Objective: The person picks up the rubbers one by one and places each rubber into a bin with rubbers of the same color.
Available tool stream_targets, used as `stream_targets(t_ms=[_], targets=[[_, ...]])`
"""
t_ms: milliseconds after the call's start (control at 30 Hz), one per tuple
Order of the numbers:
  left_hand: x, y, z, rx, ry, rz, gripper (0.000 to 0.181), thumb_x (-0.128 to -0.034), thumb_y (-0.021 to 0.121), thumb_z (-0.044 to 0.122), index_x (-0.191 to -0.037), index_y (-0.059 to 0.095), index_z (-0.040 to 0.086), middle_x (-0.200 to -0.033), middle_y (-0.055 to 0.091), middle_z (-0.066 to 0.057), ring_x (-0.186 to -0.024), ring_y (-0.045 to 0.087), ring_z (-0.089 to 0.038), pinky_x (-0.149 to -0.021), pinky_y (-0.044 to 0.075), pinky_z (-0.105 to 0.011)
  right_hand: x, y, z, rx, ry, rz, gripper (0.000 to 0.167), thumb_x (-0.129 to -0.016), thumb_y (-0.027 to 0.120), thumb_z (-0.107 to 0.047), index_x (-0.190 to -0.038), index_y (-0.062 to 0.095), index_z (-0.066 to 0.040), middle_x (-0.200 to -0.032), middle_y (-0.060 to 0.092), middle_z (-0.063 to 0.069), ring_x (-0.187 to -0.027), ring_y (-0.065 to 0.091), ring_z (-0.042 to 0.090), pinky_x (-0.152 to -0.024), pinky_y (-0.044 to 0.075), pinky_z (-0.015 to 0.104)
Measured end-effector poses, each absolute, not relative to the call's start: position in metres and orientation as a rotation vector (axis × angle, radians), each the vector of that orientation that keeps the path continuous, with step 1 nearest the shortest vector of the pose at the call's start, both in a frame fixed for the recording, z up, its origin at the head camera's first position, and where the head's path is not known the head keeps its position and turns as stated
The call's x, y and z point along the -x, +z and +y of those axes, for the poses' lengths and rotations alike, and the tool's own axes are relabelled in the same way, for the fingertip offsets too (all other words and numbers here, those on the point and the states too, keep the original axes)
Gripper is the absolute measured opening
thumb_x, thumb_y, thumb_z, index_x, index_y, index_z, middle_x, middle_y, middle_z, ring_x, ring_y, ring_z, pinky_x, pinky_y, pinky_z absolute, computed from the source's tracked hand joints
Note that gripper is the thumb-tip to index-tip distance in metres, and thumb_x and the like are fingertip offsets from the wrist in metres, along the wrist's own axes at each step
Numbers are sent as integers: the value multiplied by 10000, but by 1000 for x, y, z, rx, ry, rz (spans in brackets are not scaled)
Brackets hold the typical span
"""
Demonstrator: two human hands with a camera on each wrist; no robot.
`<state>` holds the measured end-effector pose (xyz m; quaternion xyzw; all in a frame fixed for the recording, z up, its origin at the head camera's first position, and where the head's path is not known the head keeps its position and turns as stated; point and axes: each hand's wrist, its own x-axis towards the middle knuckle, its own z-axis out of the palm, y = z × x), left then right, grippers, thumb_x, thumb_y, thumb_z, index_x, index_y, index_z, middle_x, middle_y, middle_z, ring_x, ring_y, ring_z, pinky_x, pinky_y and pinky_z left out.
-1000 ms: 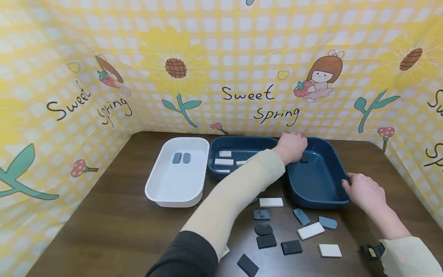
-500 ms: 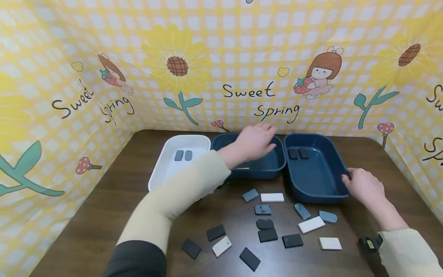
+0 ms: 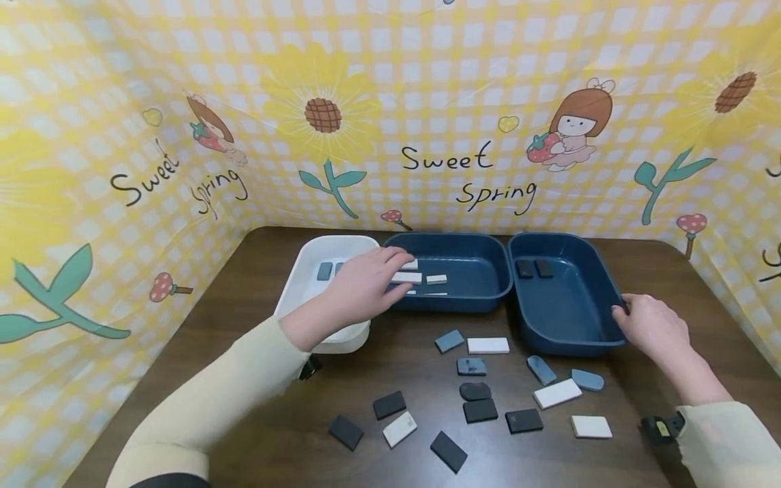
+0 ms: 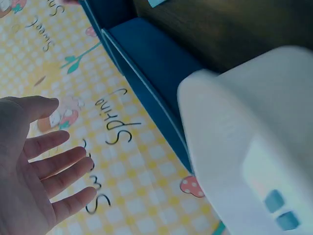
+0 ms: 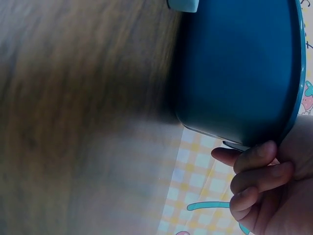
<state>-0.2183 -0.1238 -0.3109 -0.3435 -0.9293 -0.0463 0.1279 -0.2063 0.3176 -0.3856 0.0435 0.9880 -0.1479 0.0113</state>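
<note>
My left hand (image 3: 363, 288) hovers over the right side of the white bin (image 3: 289, 288), its fingers reaching toward the middle blue bin (image 3: 451, 303). In the left wrist view that hand (image 4: 41, 166) has spread fingers and holds nothing. Two blue-grey pieces lie in the white bin; several white pieces (image 3: 436, 279) are in the middle one. My right hand (image 3: 655, 329) grips the right rim of the right blue bin (image 3: 564, 305), where two black pieces (image 3: 544, 268) lie. Up close in the right wrist view, the hand (image 5: 279, 191) has its fingers curled at the bin's edge (image 5: 244, 73).
In front of the bins, loose pieces are scattered on the brown table (image 3: 256, 420): black ones (image 3: 524, 421), white ones (image 3: 487, 346) and blue-grey ones (image 3: 449, 341). A yellow checked cloth (image 3: 451, 88) stands behind and at the sides.
My left hand has moved left from between the two blue bins, across the middle bin, to the white bin, uncovering the two black pieces. My right hand stays at the rim.
</note>
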Motion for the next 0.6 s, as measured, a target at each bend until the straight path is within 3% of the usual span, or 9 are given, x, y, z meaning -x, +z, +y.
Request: stream_targets(t_ms=[333, 433, 600], targets=[[165, -342, -173, 1147, -447, -2648, 405, -898, 705, 258, -1255, 605, 95, -1233, 620, -46, -1137, 577, -190, -932, 475, -393, 208, -386, 318, -137, -482, 3085, 481, -966, 514, -186, -1249, 465, 200, -1225, 456, 434, -967, 523, 528, -652, 451, 564], [142, -361, -180, 1113, -440, -2675, 384, -868, 731, 289, -1189, 625, 107, -1136, 652, -14, -1045, 611, -166, -867, 502, -379, 207, -386, 319, -134, -485, 3089, 481, -963, 513, -187, -1247, 467, 198, -1224, 456, 435, -972, 521, 535, -648, 453, 567], [104, -389, -182, 820, -332, -2826, 476, -826, 718, 506, -1107, 623, 133, -982, 645, 21, -862, 620, -130, -693, 524, -353, 206, -387, 321, -130, -474, 3095, 482, -960, 511, -192, -1244, 472, 195, -1223, 461, 432, -995, 515, 555, -658, 455, 583]])
